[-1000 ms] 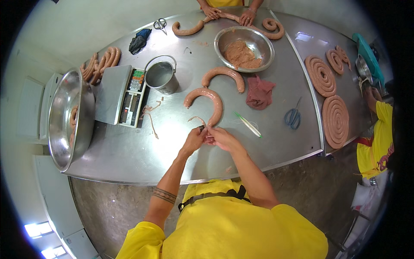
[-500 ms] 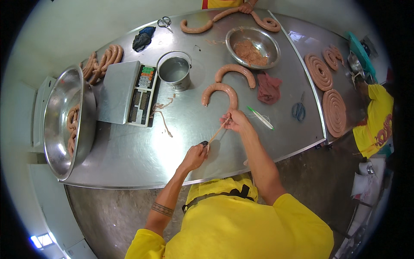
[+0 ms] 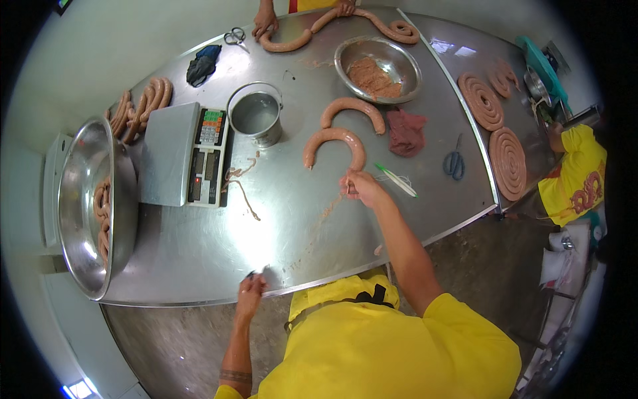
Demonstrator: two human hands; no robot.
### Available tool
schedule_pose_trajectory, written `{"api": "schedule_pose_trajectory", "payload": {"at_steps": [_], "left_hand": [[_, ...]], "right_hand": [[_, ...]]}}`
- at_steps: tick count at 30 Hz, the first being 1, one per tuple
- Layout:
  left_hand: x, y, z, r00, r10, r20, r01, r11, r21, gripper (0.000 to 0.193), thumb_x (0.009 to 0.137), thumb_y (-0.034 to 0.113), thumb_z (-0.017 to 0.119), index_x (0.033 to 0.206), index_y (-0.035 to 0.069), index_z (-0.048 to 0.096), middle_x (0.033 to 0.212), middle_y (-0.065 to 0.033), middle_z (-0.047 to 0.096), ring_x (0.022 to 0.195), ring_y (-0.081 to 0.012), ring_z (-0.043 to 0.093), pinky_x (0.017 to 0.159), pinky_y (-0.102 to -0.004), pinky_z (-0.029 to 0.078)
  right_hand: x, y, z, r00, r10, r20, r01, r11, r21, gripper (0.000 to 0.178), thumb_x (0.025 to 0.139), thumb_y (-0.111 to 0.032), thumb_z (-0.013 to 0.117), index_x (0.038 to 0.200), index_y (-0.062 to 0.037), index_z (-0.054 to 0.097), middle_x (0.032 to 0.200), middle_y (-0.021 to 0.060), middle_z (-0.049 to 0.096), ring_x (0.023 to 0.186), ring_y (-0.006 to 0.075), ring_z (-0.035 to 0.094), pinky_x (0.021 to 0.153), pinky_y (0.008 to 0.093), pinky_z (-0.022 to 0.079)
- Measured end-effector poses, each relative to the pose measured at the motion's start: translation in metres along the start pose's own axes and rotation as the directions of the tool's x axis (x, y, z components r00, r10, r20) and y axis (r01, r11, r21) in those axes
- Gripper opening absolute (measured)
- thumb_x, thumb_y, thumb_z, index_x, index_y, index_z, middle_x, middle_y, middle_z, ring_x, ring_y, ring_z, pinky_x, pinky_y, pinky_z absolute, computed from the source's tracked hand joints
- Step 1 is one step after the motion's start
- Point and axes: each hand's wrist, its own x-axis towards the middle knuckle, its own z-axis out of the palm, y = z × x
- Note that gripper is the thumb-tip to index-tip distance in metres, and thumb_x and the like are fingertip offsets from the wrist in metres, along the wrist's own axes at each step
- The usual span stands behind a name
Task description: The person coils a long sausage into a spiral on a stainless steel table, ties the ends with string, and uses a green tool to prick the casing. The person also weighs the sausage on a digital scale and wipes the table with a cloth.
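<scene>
My right hand (image 3: 359, 186) is closed in a pinch at the lower end of a curved raw sausage (image 3: 335, 135), on a thin bit of casing mostly hidden by the fingers. A second curved sausage (image 3: 352, 105) lies against it. My left hand (image 3: 251, 292) is at the table's front edge, well apart from the sausage. Its fingers are closed on a small dark object (image 3: 250, 274) whose kind I cannot make out. A wet smear (image 3: 325, 214) of meat runs across the steel between my hands.
Around lie a scale (image 3: 171, 153), a bucket (image 3: 255, 114), a bowl of minced meat (image 3: 377, 74), a red cloth (image 3: 405, 133), scissors (image 3: 454, 163), a green-tipped white tool (image 3: 399, 181) and a large basin (image 3: 93, 213). A co-worker's hands (image 3: 265, 24) handle sausage at the far edge.
My left hand has moved toward me and left, away from the casing that stretched between my hands. My right hand stays at the sausage end. Another co-worker's hand has appeared on the far sausage.
</scene>
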Motion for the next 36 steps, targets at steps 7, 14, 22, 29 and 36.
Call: {"api": "schedule_pose_trajectory", "payload": {"at_steps": [7,14,22,29,36], "left_hand": [[0.008,0.219,0.037,0.720,0.633,-0.285,-0.693,0.680,-0.241,0.030,0.109,0.021,0.042,0.099,0.001,0.063,0.089,-0.0059,0.065,0.076,-0.0118,0.056,0.069,-0.0279,0.047],[0.043,0.492,0.184,-0.148,0.837,-0.527,-0.939,-0.287,-0.191,0.023,0.105,0.012,0.047,0.115,-0.002,0.062,0.104,-0.0167,0.068,0.087,-0.0216,0.066,0.080,-0.0340,0.052],[0.204,0.317,0.299,0.413,0.906,0.090,-0.856,0.353,0.379,0.052,0.089,0.014,0.063,0.131,-0.012,0.047,0.129,-0.0333,0.053,0.111,-0.0462,0.057,0.097,-0.0504,0.043],[0.171,0.170,0.300,0.739,0.666,-0.103,-0.441,0.594,0.672,0.034,0.084,0.024,0.072,0.104,-0.003,0.066,0.097,-0.0212,0.066,0.090,-0.0379,0.063,0.081,-0.0463,0.050],[0.154,0.177,0.239,0.916,0.335,0.220,-0.395,0.848,0.353,0.035,0.097,0.030,0.059,0.089,-0.004,0.067,0.064,-0.0112,0.065,0.062,-0.0179,0.064,0.060,-0.0348,0.052]], "right_hand": [[-0.042,0.027,-0.058,0.799,-0.553,-0.237,0.387,0.774,-0.500,0.030,0.095,-0.027,0.064,0.100,0.0023,0.067,0.092,0.0096,0.071,0.082,0.0192,0.068,0.074,0.0329,0.052],[-0.076,-0.006,-0.161,0.878,-0.409,-0.249,0.320,0.888,-0.331,0.020,0.094,-0.014,0.062,0.102,0.0021,0.067,0.089,0.0097,0.072,0.076,0.0164,0.070,0.069,0.0308,0.053],[-0.081,0.001,-0.298,0.713,-0.554,-0.430,0.315,0.801,-0.510,0.019,0.092,-0.018,0.065,0.096,0.0011,0.066,0.079,0.0086,0.068,0.067,0.0166,0.066,0.065,0.0309,0.052],[-0.029,0.009,-0.315,0.299,-0.716,-0.631,-0.531,0.424,-0.734,0.051,0.085,-0.042,0.072,0.099,0.0070,0.064,0.115,0.0229,0.058,0.096,0.0355,0.061,0.090,0.0431,0.051],[-0.064,0.019,-0.299,0.639,-0.510,-0.576,-0.030,0.732,-0.681,0.038,0.086,-0.033,0.071,0.100,0.0015,0.064,0.095,0.0105,0.062,0.078,0.0230,0.060,0.072,0.0366,0.052]]}}
